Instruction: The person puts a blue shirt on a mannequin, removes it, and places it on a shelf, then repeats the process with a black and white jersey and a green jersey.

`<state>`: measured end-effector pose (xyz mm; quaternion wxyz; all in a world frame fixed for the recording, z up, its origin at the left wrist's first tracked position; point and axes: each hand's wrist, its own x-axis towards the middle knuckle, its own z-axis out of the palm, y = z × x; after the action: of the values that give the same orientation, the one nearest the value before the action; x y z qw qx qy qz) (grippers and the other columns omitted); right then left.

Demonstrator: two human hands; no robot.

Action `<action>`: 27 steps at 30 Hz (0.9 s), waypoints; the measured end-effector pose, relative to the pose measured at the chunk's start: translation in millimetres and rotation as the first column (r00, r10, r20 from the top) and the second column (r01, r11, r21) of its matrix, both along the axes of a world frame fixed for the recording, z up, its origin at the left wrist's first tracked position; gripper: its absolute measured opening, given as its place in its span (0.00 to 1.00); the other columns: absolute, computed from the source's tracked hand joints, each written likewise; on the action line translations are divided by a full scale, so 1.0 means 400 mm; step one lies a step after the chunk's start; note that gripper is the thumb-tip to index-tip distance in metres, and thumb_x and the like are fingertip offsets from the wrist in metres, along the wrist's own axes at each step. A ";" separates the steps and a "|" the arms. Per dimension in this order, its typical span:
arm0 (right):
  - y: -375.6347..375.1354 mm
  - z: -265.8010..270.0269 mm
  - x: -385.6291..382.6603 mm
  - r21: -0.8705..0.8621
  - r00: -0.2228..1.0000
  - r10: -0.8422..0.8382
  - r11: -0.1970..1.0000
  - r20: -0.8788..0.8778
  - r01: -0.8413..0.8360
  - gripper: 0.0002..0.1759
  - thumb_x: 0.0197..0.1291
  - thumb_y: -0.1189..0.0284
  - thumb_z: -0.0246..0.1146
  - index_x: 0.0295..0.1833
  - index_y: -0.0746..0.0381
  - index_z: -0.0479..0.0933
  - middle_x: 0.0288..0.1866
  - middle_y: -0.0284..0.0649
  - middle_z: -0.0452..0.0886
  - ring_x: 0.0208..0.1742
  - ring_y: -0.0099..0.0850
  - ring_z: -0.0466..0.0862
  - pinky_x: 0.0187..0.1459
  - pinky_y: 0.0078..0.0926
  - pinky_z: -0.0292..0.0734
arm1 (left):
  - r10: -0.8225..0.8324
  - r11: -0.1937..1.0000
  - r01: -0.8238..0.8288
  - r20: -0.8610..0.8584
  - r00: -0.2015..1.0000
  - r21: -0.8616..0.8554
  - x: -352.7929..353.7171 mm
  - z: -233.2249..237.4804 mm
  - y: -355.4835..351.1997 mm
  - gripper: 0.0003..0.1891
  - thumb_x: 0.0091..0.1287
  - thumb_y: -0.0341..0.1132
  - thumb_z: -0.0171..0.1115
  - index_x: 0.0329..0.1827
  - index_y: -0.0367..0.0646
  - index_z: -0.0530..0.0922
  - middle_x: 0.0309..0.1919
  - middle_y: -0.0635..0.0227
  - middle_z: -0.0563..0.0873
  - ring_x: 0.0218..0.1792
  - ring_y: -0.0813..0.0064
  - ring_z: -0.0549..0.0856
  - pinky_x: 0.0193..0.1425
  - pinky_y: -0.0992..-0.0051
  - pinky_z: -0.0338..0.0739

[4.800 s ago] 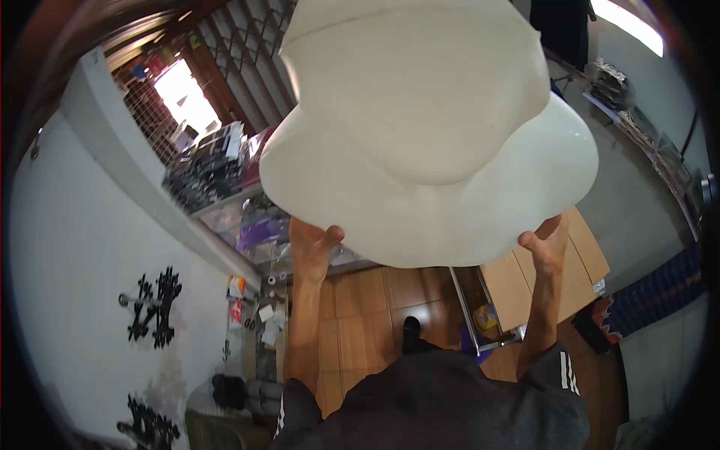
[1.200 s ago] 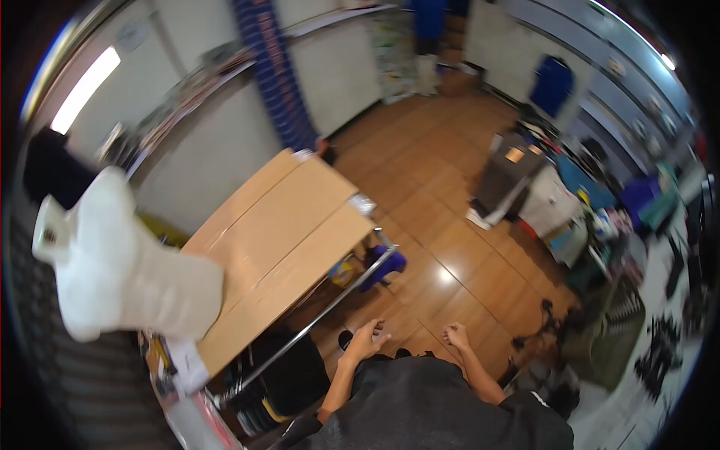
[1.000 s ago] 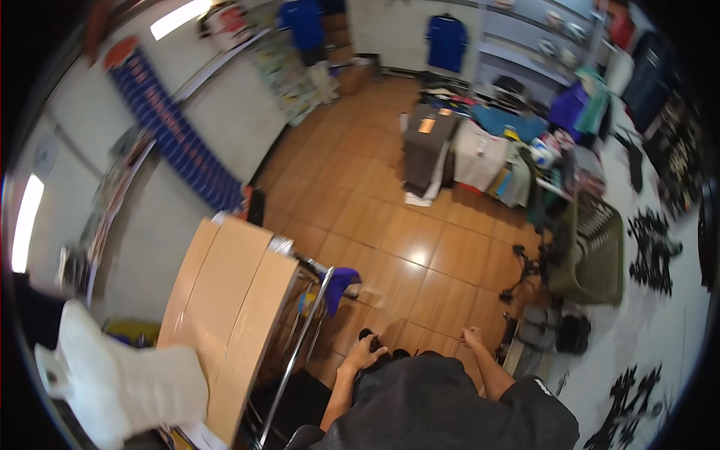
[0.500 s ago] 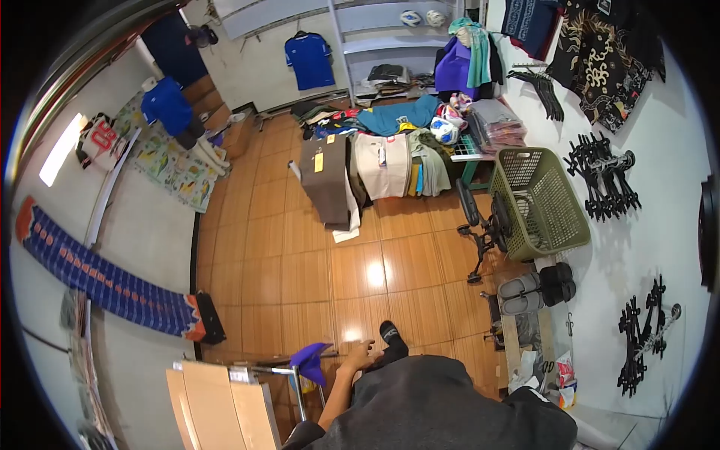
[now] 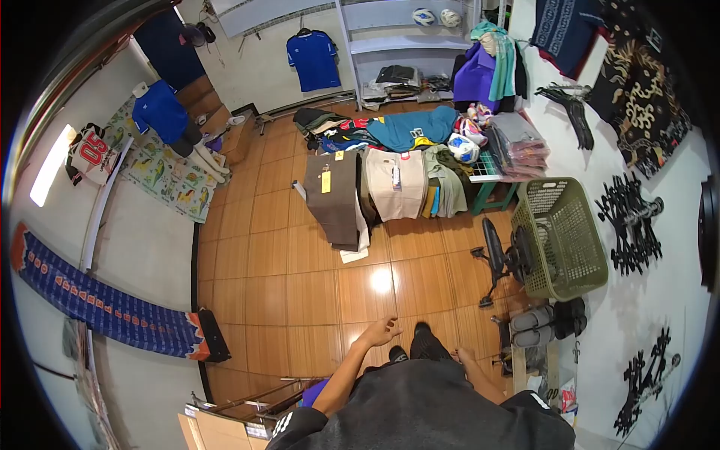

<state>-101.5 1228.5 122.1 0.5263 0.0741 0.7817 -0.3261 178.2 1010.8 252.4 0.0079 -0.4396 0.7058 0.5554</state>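
My left hand (image 5: 381, 331) is over the tiled floor (image 5: 315, 300), in front of my dark shirt, with its fingers apart and nothing in them. Beside my right leg hangs my right hand (image 5: 463, 355); it is small in view and its fingers are hard to make out. Both feet in dark footwear show between the hands. Farther ahead, a brown garment (image 5: 331, 206) and a beige garment (image 5: 396, 187) hang over the front of a table heaped with clothes.
A green basket (image 5: 562, 240) stands at the right, behind a black folded stroller-like frame (image 5: 495, 259). Grey sandals (image 5: 532, 327) lie nearer. Cardboard (image 5: 225, 431) is at the lower left. Black hangers (image 5: 630, 225) hang on the right wall.
My left hand has moved up and right, and my right hand has come into view. A second foot now shows. The cardboard and purple cloth have shifted lower in view.
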 end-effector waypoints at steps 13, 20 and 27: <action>-0.580 -0.190 -0.289 0.302 0.876 0.471 0.854 -0.105 -0.424 0.14 0.63 0.67 0.63 0.36 0.69 0.82 0.34 0.46 0.86 0.35 0.33 0.86 0.37 0.31 0.77 | 0.722 0.279 -0.889 0.532 0.443 0.362 0.288 -0.448 -0.156 0.18 0.73 0.47 0.57 0.56 0.45 0.81 0.46 0.69 0.87 0.45 0.72 0.85 0.47 0.68 0.77; -1.010 -0.178 -0.464 -0.066 0.980 0.179 0.983 0.088 -0.173 0.14 0.66 0.63 0.60 0.42 0.65 0.78 0.38 0.44 0.85 0.39 0.38 0.85 0.41 0.40 0.82 | 0.737 0.257 -0.899 0.530 0.419 0.353 0.124 -0.339 -0.357 0.15 0.73 0.45 0.58 0.52 0.44 0.82 0.41 0.71 0.86 0.40 0.73 0.84 0.42 0.69 0.76; -1.360 -0.047 -0.518 -0.101 0.958 0.280 0.957 0.063 -0.273 0.16 0.68 0.61 0.60 0.54 0.60 0.74 0.47 0.42 0.85 0.41 0.35 0.85 0.43 0.39 0.82 | 0.924 0.199 -0.876 0.213 0.317 0.440 -0.035 -0.402 -0.792 0.12 0.72 0.38 0.56 0.43 0.40 0.83 0.30 0.68 0.86 0.27 0.76 0.83 0.29 0.75 0.76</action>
<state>-308.8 684.7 103.2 0.5992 -0.0478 0.7479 -0.2816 164.0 694.0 91.7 -0.2428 -0.7216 0.1521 0.6303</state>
